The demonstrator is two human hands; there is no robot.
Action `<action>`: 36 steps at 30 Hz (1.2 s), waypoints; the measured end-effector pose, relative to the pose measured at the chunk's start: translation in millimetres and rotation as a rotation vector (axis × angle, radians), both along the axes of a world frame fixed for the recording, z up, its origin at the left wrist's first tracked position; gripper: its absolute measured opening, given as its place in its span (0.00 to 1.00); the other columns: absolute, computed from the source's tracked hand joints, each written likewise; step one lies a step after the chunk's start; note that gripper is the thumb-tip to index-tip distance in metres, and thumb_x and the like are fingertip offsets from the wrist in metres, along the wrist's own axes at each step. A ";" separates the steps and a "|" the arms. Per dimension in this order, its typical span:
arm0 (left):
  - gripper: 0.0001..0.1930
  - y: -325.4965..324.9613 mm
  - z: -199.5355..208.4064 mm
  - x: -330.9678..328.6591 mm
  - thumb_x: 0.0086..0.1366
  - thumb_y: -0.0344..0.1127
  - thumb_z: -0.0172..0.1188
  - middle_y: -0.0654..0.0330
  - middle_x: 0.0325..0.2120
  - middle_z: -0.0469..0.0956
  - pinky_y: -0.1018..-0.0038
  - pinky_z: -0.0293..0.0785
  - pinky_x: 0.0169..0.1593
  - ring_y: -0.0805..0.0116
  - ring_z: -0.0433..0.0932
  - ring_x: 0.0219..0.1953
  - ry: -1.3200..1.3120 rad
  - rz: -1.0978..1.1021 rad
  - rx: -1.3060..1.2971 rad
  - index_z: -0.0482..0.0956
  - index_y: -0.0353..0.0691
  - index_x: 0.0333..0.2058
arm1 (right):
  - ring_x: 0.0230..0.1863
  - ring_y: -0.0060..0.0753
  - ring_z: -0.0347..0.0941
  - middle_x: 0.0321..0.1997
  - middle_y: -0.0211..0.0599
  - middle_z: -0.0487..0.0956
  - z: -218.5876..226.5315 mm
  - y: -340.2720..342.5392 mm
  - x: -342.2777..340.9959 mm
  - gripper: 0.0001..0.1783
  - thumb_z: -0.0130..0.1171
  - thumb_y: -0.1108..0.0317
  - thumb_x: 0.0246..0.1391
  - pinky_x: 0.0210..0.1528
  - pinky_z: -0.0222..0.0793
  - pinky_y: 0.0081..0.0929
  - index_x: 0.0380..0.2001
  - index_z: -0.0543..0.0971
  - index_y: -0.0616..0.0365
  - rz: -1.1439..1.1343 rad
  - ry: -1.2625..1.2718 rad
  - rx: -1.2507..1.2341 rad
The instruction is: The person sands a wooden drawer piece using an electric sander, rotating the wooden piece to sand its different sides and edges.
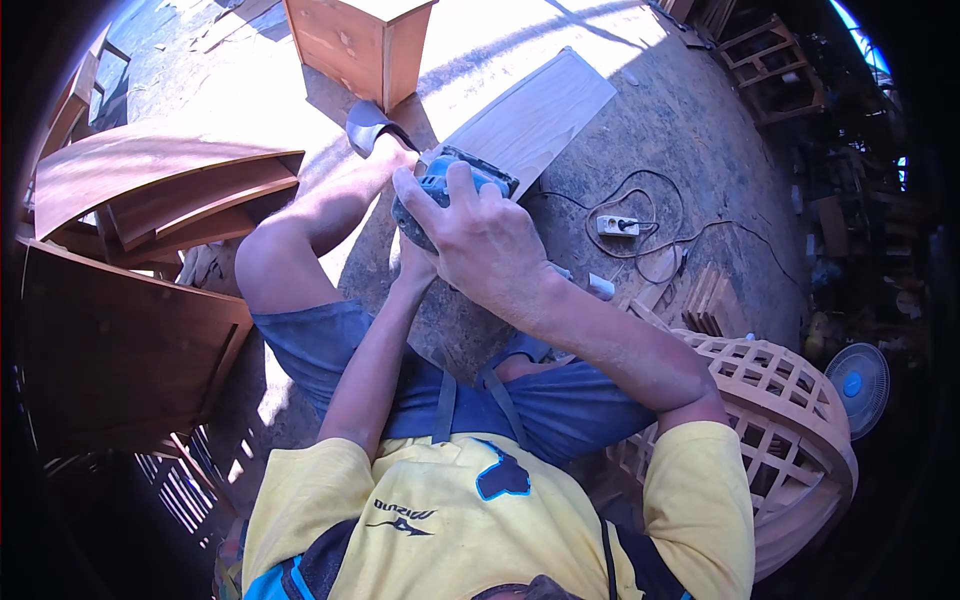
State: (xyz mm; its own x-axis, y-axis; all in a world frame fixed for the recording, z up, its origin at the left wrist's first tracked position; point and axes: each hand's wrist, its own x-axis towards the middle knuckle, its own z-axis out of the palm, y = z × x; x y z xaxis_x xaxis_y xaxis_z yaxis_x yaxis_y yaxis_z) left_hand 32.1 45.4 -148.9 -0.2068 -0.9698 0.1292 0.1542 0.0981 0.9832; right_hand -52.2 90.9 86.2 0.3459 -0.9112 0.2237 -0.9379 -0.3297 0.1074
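Note:
A blue and black power sander (435, 182) is gripped from above by my right hand (488, 238), its fingers wrapped over the tool's body. The sander is at the near end of a long pale wooden board (555, 112), which slants away to the upper right; whether its pad touches the wood cannot be seen. Just below the sander is my left hand (416, 262), close against the right one. Its fingers are hidden behind the tool and the right hand, so what it holds does not show.
A white socket block (617, 226) with looping cords lies on the concrete floor to the right. Curved brown wood pieces (170, 185) stand at left, a wooden cabinet (385, 50) ahead. A latticed wooden frame (770, 390) and a fan (858, 385) are at lower right.

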 end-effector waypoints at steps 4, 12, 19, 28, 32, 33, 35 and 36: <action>0.60 -11.4 1.1 8.0 0.58 0.52 0.78 0.38 0.72 0.59 0.50 0.58 0.78 0.41 0.60 0.76 -0.473 0.138 -0.303 0.49 0.32 0.77 | 0.35 0.43 0.83 0.46 0.48 0.73 8.3 44.0 -15.8 0.44 0.75 0.65 0.52 0.29 0.82 0.33 0.72 0.70 0.43 -0.009 -0.026 0.071; 0.56 -10.4 17.4 15.1 0.60 0.54 0.76 0.38 0.74 0.55 0.50 0.56 0.79 0.38 0.57 0.78 -0.378 -0.088 -0.150 0.54 0.34 0.77 | 0.41 0.53 0.85 0.48 0.49 0.73 21.0 0.5 -20.5 0.49 0.79 0.58 0.50 0.35 0.86 0.45 0.74 0.68 0.39 -0.103 -0.245 0.184; 0.57 -23.5 40.8 31.6 0.60 0.54 0.78 0.41 0.73 0.62 0.54 0.59 0.78 0.45 0.63 0.76 -0.192 -0.047 -0.072 0.56 0.31 0.77 | 0.51 0.63 0.86 0.50 0.57 0.85 19.9 -81.8 -129.2 0.42 0.75 0.54 0.52 0.58 0.81 0.51 0.70 0.72 0.44 -0.235 -0.474 0.193; 0.30 -60.4 123.1 -2.6 0.67 0.45 0.73 0.45 0.62 0.78 0.55 0.68 0.72 0.49 0.73 0.68 -0.526 -0.019 -0.284 0.77 0.35 0.62 | 0.59 0.61 0.84 0.56 0.57 0.86 20.0 -173.8 -293.9 0.48 0.73 0.42 0.49 0.63 0.78 0.49 0.72 0.71 0.45 -0.719 -0.373 0.073; 0.35 -68.5 132.0 -17.7 0.67 0.49 0.70 0.45 0.64 0.73 0.48 0.65 0.72 0.45 0.73 0.66 -0.941 0.027 -0.515 0.73 0.39 0.67 | 0.62 0.62 0.81 0.61 0.59 0.81 14.9 -147.7 -217.9 0.46 0.74 0.47 0.52 0.66 0.76 0.52 0.72 0.71 0.46 -0.381 -0.431 0.190; 0.37 -67.4 129.7 -28.3 0.68 0.52 0.68 0.46 0.66 0.71 0.46 0.63 0.72 0.44 0.72 0.66 -1.052 0.045 -0.571 0.71 0.40 0.69 | 0.62 0.61 0.80 0.62 0.58 0.80 11.2 -138.0 -210.6 0.45 0.76 0.49 0.51 0.66 0.76 0.51 0.71 0.71 0.46 -0.255 -0.438 0.118; 0.40 -62.8 132.7 -38.5 0.70 0.58 0.63 0.46 0.68 0.69 0.44 0.60 0.73 0.43 0.70 0.68 -1.129 0.059 -0.590 0.67 0.42 0.73 | 0.61 0.62 0.82 0.60 0.58 0.83 16.7 -139.4 -211.5 0.46 0.76 0.50 0.50 0.65 0.77 0.52 0.71 0.72 0.46 -0.264 -0.458 0.185; 0.41 -60.8 138.1 -44.7 0.70 0.59 0.62 0.45 0.68 0.68 0.46 0.59 0.74 0.43 0.69 0.70 -1.145 0.024 -0.555 0.67 0.42 0.74 | 0.61 0.62 0.82 0.60 0.58 0.83 15.8 -143.8 -227.1 0.46 0.76 0.50 0.50 0.65 0.77 0.52 0.71 0.72 0.46 -0.283 -0.458 0.181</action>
